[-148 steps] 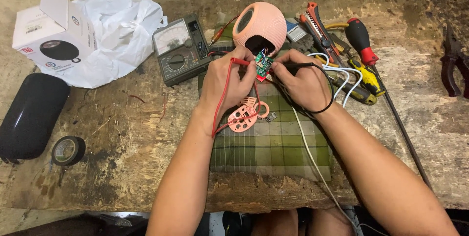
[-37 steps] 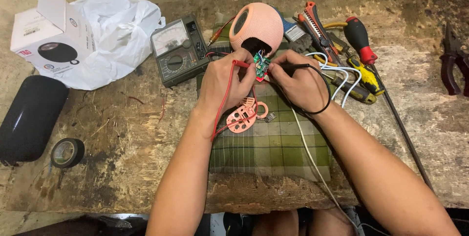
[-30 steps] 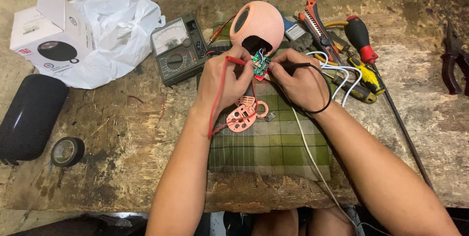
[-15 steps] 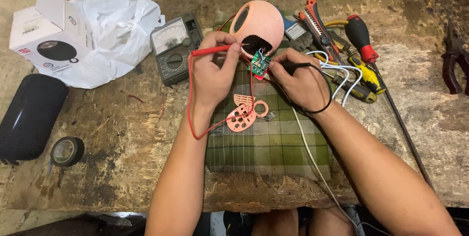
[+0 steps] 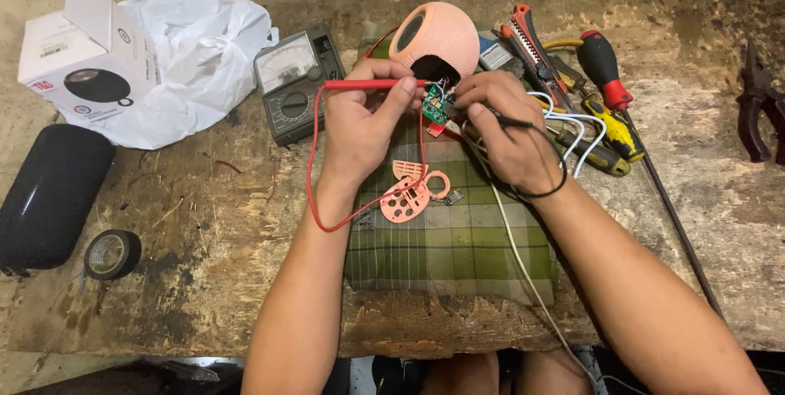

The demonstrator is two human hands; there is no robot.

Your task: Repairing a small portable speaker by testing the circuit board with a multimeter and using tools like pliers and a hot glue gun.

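- Left hand (image 5: 364, 121): closed on the red probe (image 5: 372, 84), now raised level, tip at the green circuit board (image 5: 437, 106); earlier it pointed lower.
- Circuit board: at the pink speaker shell (image 5: 437, 39) opening, over the checked cloth (image 5: 450, 244).
- Right hand (image 5: 507, 129): pinching the black probe (image 5: 511, 122), unmoved.

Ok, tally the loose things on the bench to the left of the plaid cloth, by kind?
Cardboard box: 1
White plastic bag: 1
Analog multimeter: 1
Black cylindrical speaker: 1
Roll of black tape: 1
Total: 5
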